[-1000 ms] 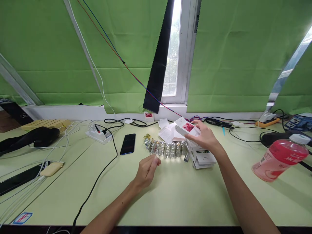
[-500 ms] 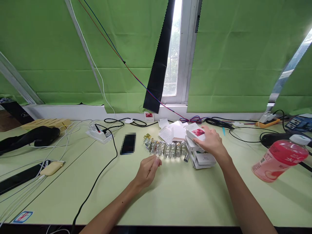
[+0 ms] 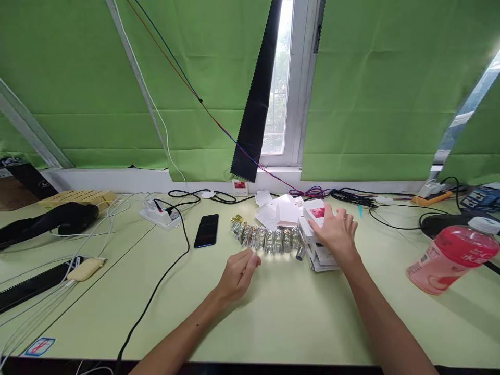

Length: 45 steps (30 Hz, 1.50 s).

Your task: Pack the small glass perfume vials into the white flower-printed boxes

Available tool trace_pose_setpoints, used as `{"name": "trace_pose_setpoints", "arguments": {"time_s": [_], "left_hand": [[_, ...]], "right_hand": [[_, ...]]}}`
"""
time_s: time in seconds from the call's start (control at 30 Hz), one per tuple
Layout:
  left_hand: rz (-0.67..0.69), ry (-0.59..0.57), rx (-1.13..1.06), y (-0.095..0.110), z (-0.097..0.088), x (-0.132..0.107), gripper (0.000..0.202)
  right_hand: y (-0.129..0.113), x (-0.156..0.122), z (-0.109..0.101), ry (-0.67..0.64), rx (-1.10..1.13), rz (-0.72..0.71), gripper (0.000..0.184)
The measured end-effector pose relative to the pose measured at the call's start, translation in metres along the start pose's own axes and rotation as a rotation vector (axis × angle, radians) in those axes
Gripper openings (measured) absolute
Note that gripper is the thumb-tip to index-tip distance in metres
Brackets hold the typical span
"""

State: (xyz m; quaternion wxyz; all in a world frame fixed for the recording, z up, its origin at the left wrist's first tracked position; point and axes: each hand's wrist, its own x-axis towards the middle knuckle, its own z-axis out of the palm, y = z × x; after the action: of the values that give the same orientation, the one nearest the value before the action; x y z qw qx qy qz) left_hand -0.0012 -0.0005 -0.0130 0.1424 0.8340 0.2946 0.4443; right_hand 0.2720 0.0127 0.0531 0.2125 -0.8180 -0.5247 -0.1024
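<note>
My left hand (image 3: pixel 239 273) is closed, resting on the table just in front of a row of small glass bottles (image 3: pixel 269 240); whatever its pinched fingers hold, if anything, is too small to make out. At the end of the row lies a small silver cylinder (image 3: pixel 300 253). My right hand (image 3: pixel 338 232) has its thumb and index finger around a small white box (image 3: pixel 314 209) with a pink-red picture, on top of a pile of white boxes (image 3: pixel 318 258). Its other fingers are spread, and my palm hides part of the pile.
Unfolded white papers (image 3: pixel 287 212) lie behind the bottles. A phone (image 3: pixel 206 230) and a power strip (image 3: pixel 160 216) are to the left, with a black cable (image 3: pixel 164 278) crossing the table. A pink drink bottle (image 3: pixel 449 260) stands at the right. Another small box (image 3: pixel 239 187) is by the wall.
My right hand has turned and shifted slightly left over the pile, and the box's pictured face lies flatter. My left hand has stayed in place.
</note>
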Motion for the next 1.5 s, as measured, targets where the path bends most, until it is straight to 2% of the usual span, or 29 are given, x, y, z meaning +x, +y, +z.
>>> {"name": "trace_pose_setpoints", "arguments": {"time_s": [0.23,0.53,0.73,0.83,0.93,1.03,1.13,1.3,1.37,1.5], "left_hand": [[-0.003,-0.006,0.000,-0.001,0.001,0.000,0.044],[0.015,-0.011,0.003,0.000,0.000,0.001,0.040],[0.022,-0.018,0.010,-0.003,0.001,0.000,0.039],[0.011,-0.030,0.014,-0.003,0.002,0.000,0.039],[-0.033,-0.079,0.024,-0.001,0.003,0.000,0.039],[-0.062,-0.166,0.082,0.000,0.005,0.000,0.041],[-0.063,-0.257,0.142,0.000,0.007,0.001,0.042],[-0.096,-0.390,0.179,0.001,0.009,0.001,0.035],[-0.119,-0.420,0.173,0.002,0.009,0.001,0.028],[-0.137,-0.443,0.152,0.003,0.009,0.000,0.018]], "right_hand": [[-0.005,-0.006,0.001,0.013,0.003,-0.024,0.054],[-0.009,-0.014,-0.008,-0.078,-0.010,-0.012,0.055],[-0.008,-0.017,-0.002,0.007,-0.005,-0.037,0.054],[-0.011,-0.018,0.002,0.142,0.057,-0.121,0.049],[-0.019,-0.020,0.005,0.279,0.210,-0.248,0.038],[-0.034,-0.025,0.008,0.388,0.445,-0.432,0.027],[-0.049,-0.037,0.015,0.432,0.620,-0.636,0.019],[-0.064,-0.061,0.039,0.362,0.727,-0.892,0.020],[-0.067,-0.069,0.050,0.316,0.762,-0.931,0.021],[-0.068,-0.078,0.065,0.218,0.853,-0.914,0.019]]}}
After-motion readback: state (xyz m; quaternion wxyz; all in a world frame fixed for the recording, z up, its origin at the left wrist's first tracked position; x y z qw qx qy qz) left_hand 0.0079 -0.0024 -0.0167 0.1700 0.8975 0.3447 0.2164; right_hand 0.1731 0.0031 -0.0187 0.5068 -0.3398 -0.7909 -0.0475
